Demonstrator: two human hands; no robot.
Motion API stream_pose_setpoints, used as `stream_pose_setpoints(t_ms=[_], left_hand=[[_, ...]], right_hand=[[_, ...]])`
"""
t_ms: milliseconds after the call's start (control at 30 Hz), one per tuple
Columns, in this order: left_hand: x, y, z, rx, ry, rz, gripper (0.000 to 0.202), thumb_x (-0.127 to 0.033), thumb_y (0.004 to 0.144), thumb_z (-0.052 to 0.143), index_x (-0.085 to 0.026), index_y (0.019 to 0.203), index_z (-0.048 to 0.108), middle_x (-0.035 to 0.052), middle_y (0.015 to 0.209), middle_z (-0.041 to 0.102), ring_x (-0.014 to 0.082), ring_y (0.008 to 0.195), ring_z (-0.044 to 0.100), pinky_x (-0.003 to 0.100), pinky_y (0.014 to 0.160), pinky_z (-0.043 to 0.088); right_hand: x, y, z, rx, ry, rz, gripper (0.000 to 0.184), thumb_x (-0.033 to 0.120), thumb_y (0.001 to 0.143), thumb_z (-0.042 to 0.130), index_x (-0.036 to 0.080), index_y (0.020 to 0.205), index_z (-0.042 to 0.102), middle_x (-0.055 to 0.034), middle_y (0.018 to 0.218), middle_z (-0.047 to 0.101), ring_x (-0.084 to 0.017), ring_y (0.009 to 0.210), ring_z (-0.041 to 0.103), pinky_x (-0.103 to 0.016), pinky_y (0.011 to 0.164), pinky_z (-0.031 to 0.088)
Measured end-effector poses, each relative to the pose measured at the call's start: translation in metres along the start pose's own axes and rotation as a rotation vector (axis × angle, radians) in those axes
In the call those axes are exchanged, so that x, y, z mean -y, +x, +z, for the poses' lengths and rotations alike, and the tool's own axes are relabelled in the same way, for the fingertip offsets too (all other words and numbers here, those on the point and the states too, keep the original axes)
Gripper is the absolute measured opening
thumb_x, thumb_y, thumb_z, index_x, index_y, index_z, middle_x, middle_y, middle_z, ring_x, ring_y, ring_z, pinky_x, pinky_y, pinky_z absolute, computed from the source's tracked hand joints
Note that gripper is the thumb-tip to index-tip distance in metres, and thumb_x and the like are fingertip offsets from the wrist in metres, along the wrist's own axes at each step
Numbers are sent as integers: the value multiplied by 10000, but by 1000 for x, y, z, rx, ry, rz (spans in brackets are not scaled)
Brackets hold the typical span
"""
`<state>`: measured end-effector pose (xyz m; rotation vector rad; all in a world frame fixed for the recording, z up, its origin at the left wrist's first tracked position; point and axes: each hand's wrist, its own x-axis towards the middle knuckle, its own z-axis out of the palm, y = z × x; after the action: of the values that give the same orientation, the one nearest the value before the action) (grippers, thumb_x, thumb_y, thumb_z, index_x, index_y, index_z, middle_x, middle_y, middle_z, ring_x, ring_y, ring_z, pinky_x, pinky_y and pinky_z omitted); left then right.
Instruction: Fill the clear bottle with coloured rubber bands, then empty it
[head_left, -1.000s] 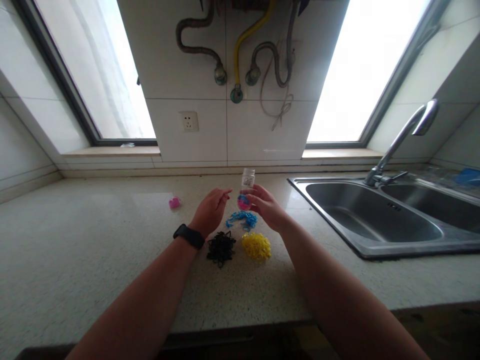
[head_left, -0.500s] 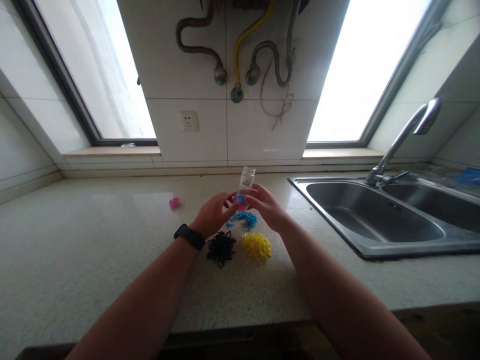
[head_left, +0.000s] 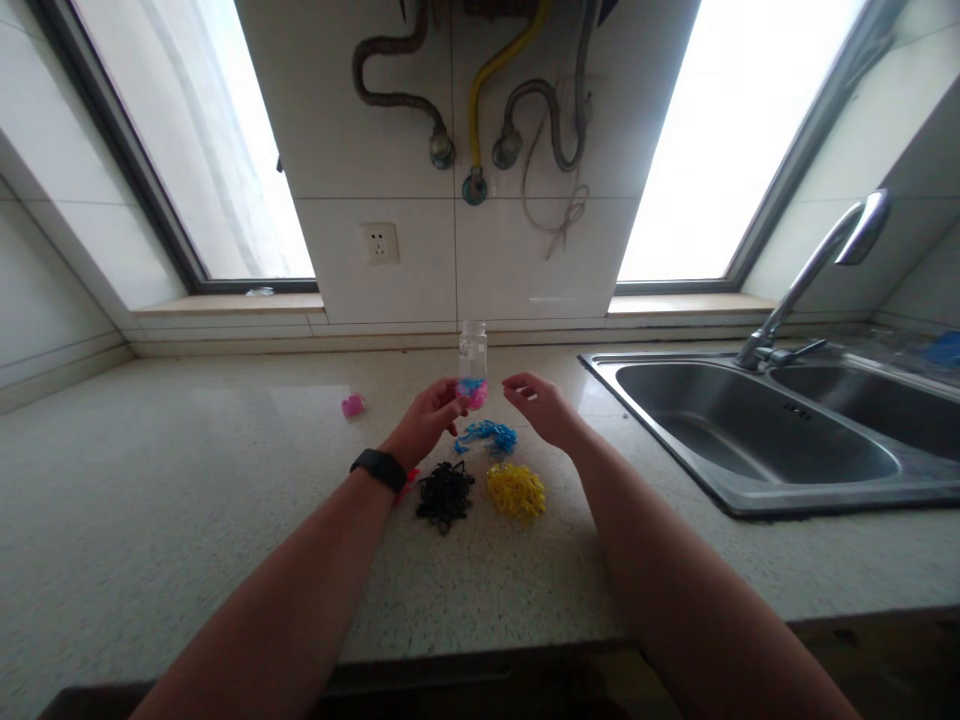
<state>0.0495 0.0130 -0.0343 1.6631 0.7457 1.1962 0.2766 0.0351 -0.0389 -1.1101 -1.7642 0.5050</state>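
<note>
Upright in my left hand (head_left: 429, 415) is a clear bottle (head_left: 472, 350) with a pink lower part and blue bits near its bottom. The fingers grip it low down. My right hand (head_left: 541, 408) is just right of the bottle, apart from it, fingers loosely extended and nothing visible in them. Below the hands, a blue pile (head_left: 489, 437) of small loops or links lies on the counter. Nearer me are a black pile (head_left: 445, 495) and a yellow pile (head_left: 517, 491). A red pile (head_left: 407, 484) is mostly hidden by my left wrist.
A small pink piece (head_left: 352, 405), perhaps a cap, lies on the speckled counter (head_left: 225, 500) to the left. On the right is a steel double sink (head_left: 742, 420) with a tap (head_left: 810, 280). The tiled wall (head_left: 375, 300) rises behind.
My right hand has let go of the bottle and moved slightly right. The bottle has shifted left and stands straighter in my left hand. Red pieces now show beside my left wrist.
</note>
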Motion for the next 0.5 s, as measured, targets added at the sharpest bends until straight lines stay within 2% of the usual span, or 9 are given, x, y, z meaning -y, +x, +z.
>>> stream_pose_setpoints(t_ms=[100,233,333,500], left_hand=[[-1,0,-1,-9,3,-3,393,-394,861,602,-141,1162,588,85,985,636,147,803,564,207,540,457],[-2,1,-3,46,55,14,414,-384,866,597,-150,1207,576,94,1024,646,157,842,578,209,552,462],[-1,1,-3,66,94,32,404,-378,877,585,-155,1214,575,101,1061,648,162,863,586,209,555,467],[4,2,-5,63,145,29,406,-397,883,582,-162,1213,568,94,1048,657,161,852,586,205,547,469]], right_hand=[[-8,-3,-8,201,-301,-50,183,307,865,600,201,954,719,-41,844,706,-148,703,587,-283,684,445],[-6,-6,-14,463,-439,-65,214,244,857,589,203,1015,727,-64,932,709,-154,758,607,-263,693,441],[-3,-7,-16,524,-473,-56,243,262,853,596,205,1049,728,-72,966,705,-159,768,606,-263,689,439],[-1,-7,-15,538,-490,3,374,428,796,692,195,1088,716,-74,979,713,-167,762,611,-270,677,436]])
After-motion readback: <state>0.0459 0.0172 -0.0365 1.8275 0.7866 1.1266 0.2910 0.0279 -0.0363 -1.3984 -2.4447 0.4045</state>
